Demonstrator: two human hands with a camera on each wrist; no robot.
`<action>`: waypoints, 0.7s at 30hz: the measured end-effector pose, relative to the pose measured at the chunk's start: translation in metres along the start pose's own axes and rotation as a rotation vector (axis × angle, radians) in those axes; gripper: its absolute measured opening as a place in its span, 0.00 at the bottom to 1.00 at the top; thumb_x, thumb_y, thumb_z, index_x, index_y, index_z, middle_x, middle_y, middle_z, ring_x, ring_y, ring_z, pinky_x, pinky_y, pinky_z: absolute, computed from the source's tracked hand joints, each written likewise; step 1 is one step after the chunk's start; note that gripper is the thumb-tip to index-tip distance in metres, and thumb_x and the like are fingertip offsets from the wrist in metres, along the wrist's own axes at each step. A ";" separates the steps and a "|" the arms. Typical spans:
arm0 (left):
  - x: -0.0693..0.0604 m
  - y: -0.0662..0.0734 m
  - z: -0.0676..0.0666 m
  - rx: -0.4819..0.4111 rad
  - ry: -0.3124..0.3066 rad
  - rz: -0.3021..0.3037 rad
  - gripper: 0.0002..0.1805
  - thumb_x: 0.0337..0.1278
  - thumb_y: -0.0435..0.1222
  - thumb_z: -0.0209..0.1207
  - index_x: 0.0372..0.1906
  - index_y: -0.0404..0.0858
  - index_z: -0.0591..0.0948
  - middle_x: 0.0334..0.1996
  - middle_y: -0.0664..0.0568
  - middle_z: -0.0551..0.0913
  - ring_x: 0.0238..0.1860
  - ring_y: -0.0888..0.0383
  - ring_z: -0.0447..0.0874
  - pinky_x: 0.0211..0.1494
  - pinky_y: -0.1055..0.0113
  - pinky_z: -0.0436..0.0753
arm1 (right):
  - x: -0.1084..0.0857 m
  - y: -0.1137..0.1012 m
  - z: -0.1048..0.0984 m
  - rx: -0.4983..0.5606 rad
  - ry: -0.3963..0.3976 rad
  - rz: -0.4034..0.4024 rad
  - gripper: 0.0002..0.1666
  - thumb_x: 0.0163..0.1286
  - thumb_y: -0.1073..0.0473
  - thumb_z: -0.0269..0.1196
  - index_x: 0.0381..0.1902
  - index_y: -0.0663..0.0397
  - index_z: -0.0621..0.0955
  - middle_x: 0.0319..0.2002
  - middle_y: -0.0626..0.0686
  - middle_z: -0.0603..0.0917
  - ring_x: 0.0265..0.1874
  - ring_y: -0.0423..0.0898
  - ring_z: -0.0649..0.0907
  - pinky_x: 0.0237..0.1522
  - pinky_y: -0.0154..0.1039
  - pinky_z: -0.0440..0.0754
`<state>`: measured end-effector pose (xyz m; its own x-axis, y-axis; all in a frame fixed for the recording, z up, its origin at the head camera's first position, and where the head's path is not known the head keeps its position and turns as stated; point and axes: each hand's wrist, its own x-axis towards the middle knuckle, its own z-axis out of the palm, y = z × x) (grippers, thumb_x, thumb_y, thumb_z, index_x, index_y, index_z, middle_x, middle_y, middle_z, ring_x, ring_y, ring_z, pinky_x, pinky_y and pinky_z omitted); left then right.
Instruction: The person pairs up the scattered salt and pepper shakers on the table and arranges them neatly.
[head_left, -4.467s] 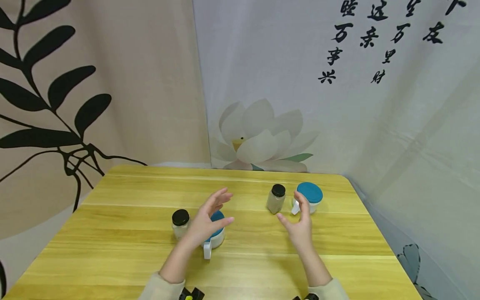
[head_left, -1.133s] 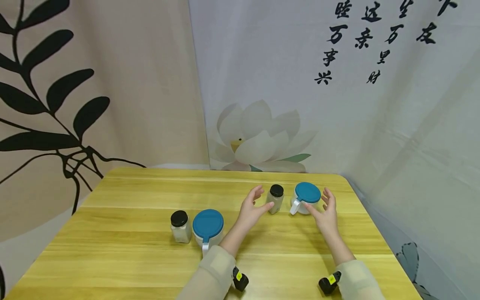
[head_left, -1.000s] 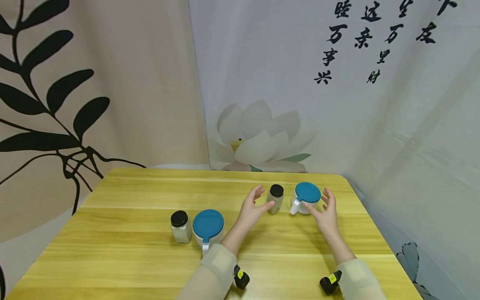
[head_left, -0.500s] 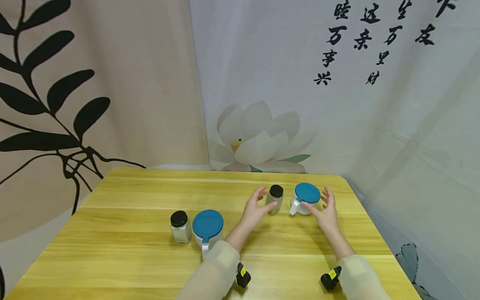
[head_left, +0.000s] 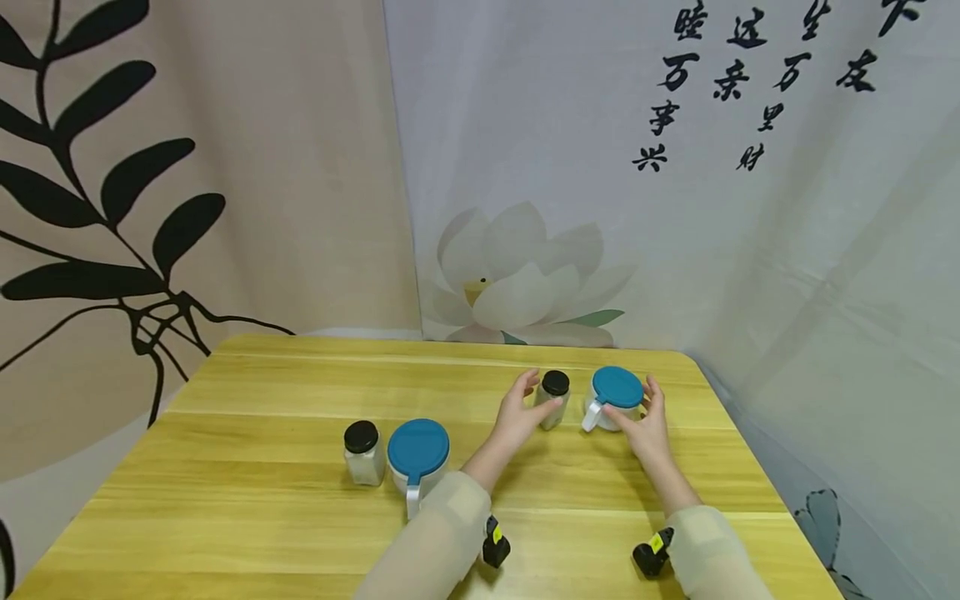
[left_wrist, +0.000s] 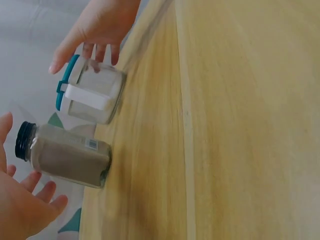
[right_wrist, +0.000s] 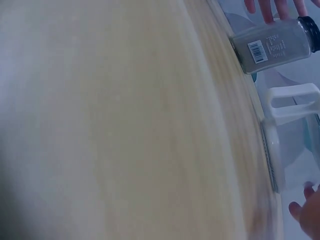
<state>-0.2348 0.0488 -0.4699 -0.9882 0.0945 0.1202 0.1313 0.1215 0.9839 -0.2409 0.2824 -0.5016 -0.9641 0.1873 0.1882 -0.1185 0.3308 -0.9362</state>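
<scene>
In the head view my left hand [head_left: 517, 414] is beside a glass jar [head_left: 552, 408] with a black cap, its thumb in front of the jar. The left wrist view shows this jar [left_wrist: 70, 156] filled with greyish powder, with the loosely bent fingers next to it. My right hand [head_left: 647, 425] spreads around a clear-sided cup [head_left: 611, 417] with a blue lid and white handle, thumb in front and fingers at its right side. Neither hand visibly grips; contact is hard to tell. Both things stand upright on the table.
Nearer, to the left, stand another black-capped jar [head_left: 363, 462] and another blue-lidded cup [head_left: 417, 454]; the left sleeve [head_left: 442, 525] passes close to that cup's handle. Behind the wooden table [head_left: 225, 500] hang printed cloths [head_left: 322, 167].
Both hands have moved right from their earlier places, the left from above the near cup to the far jar. Lately the left edges closer to the jar and the right closer to the cup.
</scene>
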 end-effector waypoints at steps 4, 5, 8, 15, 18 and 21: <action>0.002 -0.002 0.003 -0.001 -0.005 0.003 0.37 0.57 0.45 0.65 0.70 0.41 0.64 0.65 0.46 0.68 0.65 0.45 0.64 0.62 0.46 0.66 | 0.000 -0.001 0.002 0.003 0.003 0.009 0.62 0.58 0.56 0.71 0.76 0.56 0.42 0.72 0.67 0.48 0.68 0.65 0.55 0.65 0.60 0.54; 0.003 -0.002 0.004 -0.002 -0.006 0.002 0.37 0.57 0.45 0.65 0.70 0.41 0.64 0.65 0.46 0.68 0.65 0.45 0.64 0.62 0.46 0.66 | 0.000 -0.001 0.003 0.007 0.006 0.011 0.62 0.58 0.56 0.72 0.76 0.56 0.42 0.72 0.67 0.48 0.68 0.65 0.55 0.65 0.60 0.54; 0.003 -0.003 0.005 -0.011 -0.004 -0.010 0.37 0.58 0.44 0.65 0.70 0.42 0.64 0.65 0.47 0.68 0.66 0.45 0.63 0.62 0.46 0.66 | 0.000 0.000 0.004 0.015 0.008 0.010 0.62 0.58 0.56 0.72 0.76 0.55 0.42 0.72 0.67 0.48 0.68 0.64 0.55 0.65 0.60 0.54; 0.007 -0.008 0.008 -0.012 0.008 -0.018 0.38 0.57 0.44 0.65 0.70 0.41 0.64 0.64 0.45 0.69 0.64 0.44 0.64 0.62 0.46 0.67 | 0.002 0.005 0.007 0.037 0.033 0.007 0.63 0.57 0.58 0.72 0.76 0.54 0.42 0.72 0.65 0.48 0.68 0.63 0.55 0.65 0.59 0.54; 0.009 -0.010 0.009 -0.008 0.007 -0.008 0.38 0.57 0.44 0.65 0.70 0.40 0.64 0.64 0.44 0.69 0.64 0.44 0.65 0.62 0.46 0.67 | 0.002 0.006 0.009 0.045 0.040 0.013 0.63 0.57 0.57 0.73 0.76 0.54 0.42 0.72 0.65 0.48 0.69 0.63 0.53 0.65 0.59 0.53; 0.009 -0.009 0.010 -0.009 0.010 0.003 0.37 0.57 0.44 0.65 0.70 0.39 0.65 0.64 0.43 0.69 0.64 0.43 0.65 0.62 0.45 0.66 | 0.002 0.006 0.011 0.054 0.039 0.017 0.64 0.57 0.57 0.73 0.76 0.52 0.41 0.73 0.65 0.47 0.69 0.62 0.52 0.66 0.60 0.52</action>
<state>-0.2445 0.0583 -0.4790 -0.9886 0.0846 0.1243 0.1334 0.1121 0.9847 -0.2465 0.2744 -0.5102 -0.9564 0.2282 0.1825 -0.1159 0.2769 -0.9539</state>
